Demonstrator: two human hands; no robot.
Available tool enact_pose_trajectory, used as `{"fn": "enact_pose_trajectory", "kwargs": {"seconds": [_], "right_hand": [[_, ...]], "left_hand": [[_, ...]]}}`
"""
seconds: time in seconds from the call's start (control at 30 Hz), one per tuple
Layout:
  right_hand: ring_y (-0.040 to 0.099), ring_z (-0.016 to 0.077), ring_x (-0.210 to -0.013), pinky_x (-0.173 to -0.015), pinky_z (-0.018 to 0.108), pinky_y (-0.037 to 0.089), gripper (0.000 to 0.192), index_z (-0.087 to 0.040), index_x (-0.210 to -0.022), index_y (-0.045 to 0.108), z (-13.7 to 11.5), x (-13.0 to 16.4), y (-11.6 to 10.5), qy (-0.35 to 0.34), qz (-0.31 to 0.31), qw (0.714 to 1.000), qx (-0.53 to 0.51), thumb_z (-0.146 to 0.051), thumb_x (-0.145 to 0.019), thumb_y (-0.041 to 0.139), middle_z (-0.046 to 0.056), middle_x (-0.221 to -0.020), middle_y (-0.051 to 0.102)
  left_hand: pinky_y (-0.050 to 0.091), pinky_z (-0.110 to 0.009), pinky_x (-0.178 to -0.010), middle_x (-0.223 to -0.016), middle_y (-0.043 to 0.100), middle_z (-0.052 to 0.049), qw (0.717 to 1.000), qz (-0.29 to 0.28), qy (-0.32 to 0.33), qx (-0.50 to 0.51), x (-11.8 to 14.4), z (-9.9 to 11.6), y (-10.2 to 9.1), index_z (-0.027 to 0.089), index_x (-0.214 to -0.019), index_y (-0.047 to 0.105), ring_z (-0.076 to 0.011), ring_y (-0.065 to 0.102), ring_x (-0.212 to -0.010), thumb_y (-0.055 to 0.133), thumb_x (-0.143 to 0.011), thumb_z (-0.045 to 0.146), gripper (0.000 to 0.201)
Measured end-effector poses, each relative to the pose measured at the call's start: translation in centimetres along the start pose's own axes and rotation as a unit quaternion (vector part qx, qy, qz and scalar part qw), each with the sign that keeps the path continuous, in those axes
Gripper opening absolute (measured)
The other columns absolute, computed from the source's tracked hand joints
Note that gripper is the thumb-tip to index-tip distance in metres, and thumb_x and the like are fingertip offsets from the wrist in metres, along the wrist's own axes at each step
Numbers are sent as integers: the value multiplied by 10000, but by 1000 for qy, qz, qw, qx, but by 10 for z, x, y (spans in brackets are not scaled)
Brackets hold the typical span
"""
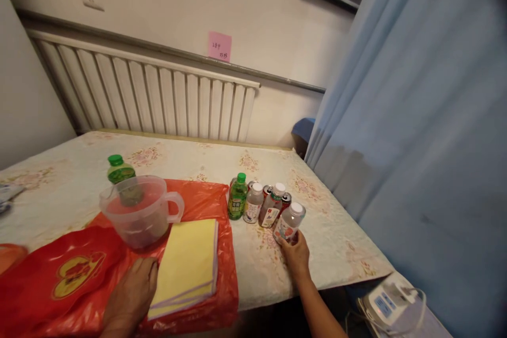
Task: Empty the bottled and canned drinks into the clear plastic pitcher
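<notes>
My right hand [296, 256] is wrapped round the lower part of a clear bottle [288, 222] with a white cap and a printed label. The bottle stands at the right end of a front row with a dark drink bottle [271, 207], a small clear bottle [252, 204] and a green-capped drink bottle [237, 198]. Drink cans [285, 198] show partly behind them. My left hand [132, 290] rests on the red plastic bag [198, 200], fingers curled in, between a clear measuring jug [138, 222] and folded yellow cloths [188, 259]. Its fingertips are hidden.
Behind the jug stands another green-capped bottle [119, 169]. A red tray [75, 274] with a gold heart lies at left. The flowered tablecloth [325, 243] ends at the front edge. A blue curtain [415, 116] hangs at right, above a white power adapter [388, 301].
</notes>
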State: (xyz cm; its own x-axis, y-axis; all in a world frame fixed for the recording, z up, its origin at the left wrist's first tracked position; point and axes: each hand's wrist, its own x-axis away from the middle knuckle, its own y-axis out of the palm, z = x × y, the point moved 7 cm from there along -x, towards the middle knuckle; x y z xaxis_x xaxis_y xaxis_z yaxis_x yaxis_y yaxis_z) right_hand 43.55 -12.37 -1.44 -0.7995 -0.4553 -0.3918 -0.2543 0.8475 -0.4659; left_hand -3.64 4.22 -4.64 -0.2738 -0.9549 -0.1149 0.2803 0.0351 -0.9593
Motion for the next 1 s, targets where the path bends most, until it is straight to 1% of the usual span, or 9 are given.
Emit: {"fn": "enact_pose_trajectory", "kwargs": {"seconds": [0.1,0.23,0.47,0.63,0.8,1.0], "right_hand": [[651,265,-791,-656,310,466,460,-166,-922,670,6,5,4,-5,-17,1000,8,-505,-617,731,111,-863,738],[644,266,-786,-645,310,451,466,-160,-941,666,9,4,7,-6,-18,1000,18,-518,-646,712,115,-863,735],[644,263,-757,-625,306,435,444,-166,-907,664,9,0,10,-5,-13,999,30,-534,-661,699,100,-812,730],[652,273,-786,-659,318,455,455,-169,-924,668,6,-4,12,-5,-11,999,31,-540,-661,694,110,-859,737],[656,280,-815,-677,323,464,473,-167,-949,672,4,-7,14,-4,-13,999,32,-542,-662,694,117,-886,743],[660,276,-808,-679,323,464,471,-160,-965,677,6,-9,16,-6,-17,999,39,-526,-669,689,122,-898,744]], "left_hand": [[404,-362,-789,-1086,641,-97,1000,2,-2,3,0,-1,0,207,-1023,580,-246,621,-962,259,-974,368,363],[413,-364,-819,-1103,640,-105,1000,4,-1,12,-1,-4,5,199,-1037,580,-249,618,-974,264,-973,374,367],[424,-346,-813,-1045,662,-94,999,16,10,27,-2,-6,6,206,-976,611,-242,622,-947,290,-965,372,362],[423,-352,-798,-999,663,-91,999,21,19,22,-3,-6,6,209,-951,616,-245,621,-925,283,-963,374,371],[432,-326,-783,-983,673,-70,999,27,10,39,-4,-10,9,229,-920,639,-233,620,-920,348,-931,376,326],[419,-352,-764,-1073,658,-98,999,18,6,28,-1,-8,7,211,-992,617,-249,620,-940,307,-961,390,359]]}}
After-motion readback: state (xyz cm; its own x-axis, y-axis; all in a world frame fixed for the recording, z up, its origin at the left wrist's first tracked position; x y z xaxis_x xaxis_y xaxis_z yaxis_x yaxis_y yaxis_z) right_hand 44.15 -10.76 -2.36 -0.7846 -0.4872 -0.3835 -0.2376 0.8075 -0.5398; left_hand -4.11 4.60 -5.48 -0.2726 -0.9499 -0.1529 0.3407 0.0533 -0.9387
